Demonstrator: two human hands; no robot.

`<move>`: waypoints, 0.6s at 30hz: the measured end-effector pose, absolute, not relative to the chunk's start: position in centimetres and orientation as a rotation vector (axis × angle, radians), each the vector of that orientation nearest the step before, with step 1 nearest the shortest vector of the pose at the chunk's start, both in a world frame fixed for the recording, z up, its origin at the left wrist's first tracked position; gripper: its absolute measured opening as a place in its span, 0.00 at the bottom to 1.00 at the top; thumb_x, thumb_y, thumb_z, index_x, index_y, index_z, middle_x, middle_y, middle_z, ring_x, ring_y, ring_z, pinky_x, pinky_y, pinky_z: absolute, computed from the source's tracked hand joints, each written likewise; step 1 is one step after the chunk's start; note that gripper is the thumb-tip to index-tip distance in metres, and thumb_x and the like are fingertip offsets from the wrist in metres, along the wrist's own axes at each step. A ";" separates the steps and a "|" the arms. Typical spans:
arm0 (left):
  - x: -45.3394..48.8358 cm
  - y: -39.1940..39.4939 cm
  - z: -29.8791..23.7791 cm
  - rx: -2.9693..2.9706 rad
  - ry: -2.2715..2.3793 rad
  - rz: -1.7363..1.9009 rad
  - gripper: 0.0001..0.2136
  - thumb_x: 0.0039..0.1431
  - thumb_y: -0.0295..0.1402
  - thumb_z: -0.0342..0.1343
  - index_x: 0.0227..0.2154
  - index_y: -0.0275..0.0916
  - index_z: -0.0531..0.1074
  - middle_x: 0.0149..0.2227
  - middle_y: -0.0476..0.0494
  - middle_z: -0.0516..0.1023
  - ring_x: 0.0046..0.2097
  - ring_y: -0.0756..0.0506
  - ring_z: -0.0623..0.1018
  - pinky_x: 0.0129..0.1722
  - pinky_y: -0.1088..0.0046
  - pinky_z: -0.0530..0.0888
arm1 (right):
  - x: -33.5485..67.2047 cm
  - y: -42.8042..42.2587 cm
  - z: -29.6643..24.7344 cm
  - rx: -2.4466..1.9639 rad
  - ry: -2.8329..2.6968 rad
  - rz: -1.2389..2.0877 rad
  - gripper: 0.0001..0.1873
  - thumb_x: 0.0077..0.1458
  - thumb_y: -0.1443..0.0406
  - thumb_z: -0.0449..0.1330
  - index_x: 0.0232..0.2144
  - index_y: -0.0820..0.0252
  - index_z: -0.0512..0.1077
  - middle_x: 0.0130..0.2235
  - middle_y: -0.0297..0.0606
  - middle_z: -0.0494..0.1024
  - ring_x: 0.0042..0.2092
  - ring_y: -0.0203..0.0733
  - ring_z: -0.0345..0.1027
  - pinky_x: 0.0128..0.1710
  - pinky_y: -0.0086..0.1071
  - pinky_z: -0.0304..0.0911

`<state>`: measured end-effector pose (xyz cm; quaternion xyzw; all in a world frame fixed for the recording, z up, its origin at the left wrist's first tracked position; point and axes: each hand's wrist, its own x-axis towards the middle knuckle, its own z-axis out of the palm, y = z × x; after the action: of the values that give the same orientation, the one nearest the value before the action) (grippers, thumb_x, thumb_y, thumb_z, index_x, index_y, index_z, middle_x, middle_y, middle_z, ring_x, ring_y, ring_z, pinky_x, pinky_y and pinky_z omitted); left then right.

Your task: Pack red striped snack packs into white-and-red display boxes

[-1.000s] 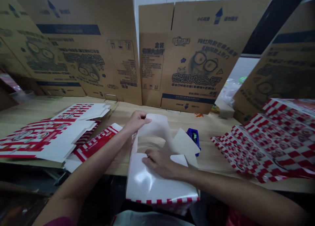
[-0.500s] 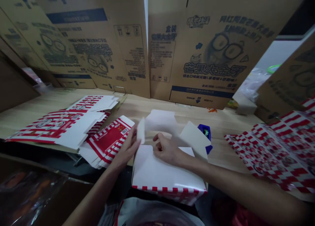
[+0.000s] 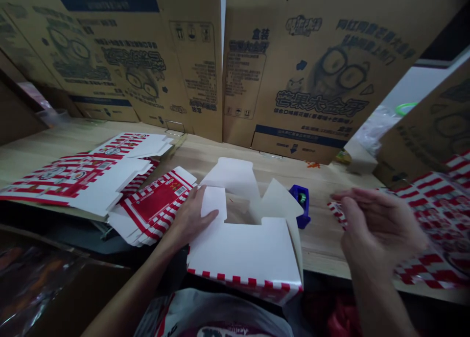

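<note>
A white carton [image 3: 242, 251] with a red-and-white checked edge stands in front of me, its top flaps raised around an open mouth. My left hand [image 3: 193, 214] grips its left side flap [image 3: 213, 202], thumb on the inner face and fingers at the outer edge. Off to the right, my right hand [image 3: 378, 234] hangs in the air, slightly blurred, fingers loosely bent and apart from the thumb. Nothing shows in it. Closest to it are red-and-white checked packets [image 3: 429, 207], partly hidden behind the hand.
Flattened striped cartons [image 3: 77, 175] and smaller folded ones [image 3: 154, 204] lie at left. Right of the carton sits a blue tape dispenser [image 3: 303, 209]. Large brown cardboard boxes [image 3: 293, 72] wall the back of the table. A printed bag [image 3: 227, 312] is below the carton.
My right hand has left the carton's mouth and moved right to the checked packets. My left hand has shifted onto the left flap, which now leans over the opening.
</note>
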<state>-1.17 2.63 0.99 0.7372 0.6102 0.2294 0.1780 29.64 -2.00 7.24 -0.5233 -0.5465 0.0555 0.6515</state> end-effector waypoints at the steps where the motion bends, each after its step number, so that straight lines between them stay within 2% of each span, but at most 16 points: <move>1: -1.0 2.6 1.2 2.089 1.718 0.643 0.31 0.55 0.42 0.53 0.60 0.35 0.55 0.61 0.29 0.61 0.62 0.32 0.64 0.58 0.51 0.65 | 30.7 -1.7 6.1 -1.197 -1.195 0.251 0.18 0.53 0.59 0.63 0.46 0.55 0.70 0.43 0.44 0.78 0.43 0.49 0.74 0.46 0.45 0.68; 2: -0.8 2.6 1.3 2.102 1.704 0.629 0.30 0.56 0.41 0.53 0.59 0.34 0.56 0.61 0.29 0.61 0.61 0.33 0.64 0.58 0.51 0.66 | 31.3 -1.3 4.8 -1.211 -1.226 0.433 0.22 0.53 0.56 0.63 0.49 0.56 0.68 0.47 0.47 0.77 0.48 0.50 0.73 0.48 0.47 0.67; 4: -0.3 2.5 1.3 2.141 1.677 0.594 0.30 0.56 0.41 0.52 0.59 0.34 0.56 0.61 0.29 0.61 0.62 0.32 0.63 0.59 0.52 0.64 | 31.3 -0.4 2.3 -1.233 -1.399 0.815 0.31 0.56 0.50 0.57 0.58 0.55 0.60 0.59 0.51 0.68 0.58 0.52 0.64 0.54 0.49 0.63; 6: 0.3 2.1 1.2 2.187 1.641 0.562 0.30 0.55 0.41 0.53 0.59 0.34 0.56 0.62 0.29 0.59 0.64 0.32 0.60 0.61 0.51 0.62 | 30.1 0.4 0.8 -1.246 -1.526 1.013 0.38 0.58 0.48 0.53 0.64 0.54 0.48 0.66 0.50 0.56 0.64 0.51 0.55 0.58 0.49 0.59; 7: 0.5 1.8 1.1 2.210 1.619 0.546 0.31 0.55 0.40 0.54 0.60 0.34 0.55 0.63 0.29 0.58 0.65 0.32 0.58 0.62 0.51 0.60 | 29.3 0.7 0.4 -1.269 -1.571 1.042 0.41 0.57 0.49 0.54 0.66 0.54 0.43 0.67 0.50 0.53 0.66 0.50 0.51 0.59 0.49 0.57; 10: 0.9 1.0 0.9 2.258 1.571 0.502 0.32 0.54 0.39 0.55 0.60 0.34 0.54 0.65 0.28 0.54 0.66 0.33 0.56 0.62 0.52 0.60 | 27.2 1.0 0.5 -1.422 -1.704 0.974 0.53 0.50 0.56 0.63 0.67 0.55 0.35 0.68 0.49 0.47 0.68 0.50 0.43 0.63 0.50 0.49; 13: 0.9 0.6 1.0 2.265 1.555 0.467 0.33 0.53 0.40 0.57 0.60 0.36 0.55 0.64 0.29 0.56 0.66 0.33 0.57 0.61 0.51 0.62 | 26.3 0.5 1.0 -1.587 -1.874 0.739 0.60 0.44 0.61 0.67 0.67 0.59 0.31 0.69 0.51 0.43 0.69 0.52 0.36 0.66 0.48 0.42; 18: 1.0 0.6 0.7 2.293 1.529 0.483 0.32 0.53 0.41 0.58 0.59 0.40 0.56 0.64 0.31 0.54 0.65 0.33 0.58 0.59 0.50 0.63 | 26.0 -0.1 1.1 -1.690 -2.014 0.495 0.66 0.43 0.60 0.69 0.67 0.62 0.26 0.68 0.57 0.45 0.68 0.57 0.41 0.64 0.51 0.47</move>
<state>0.98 0.58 0.73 0.8074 0.5384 0.1701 0.1711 25.97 -0.07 1.07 -0.6147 -0.7325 0.1801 0.2308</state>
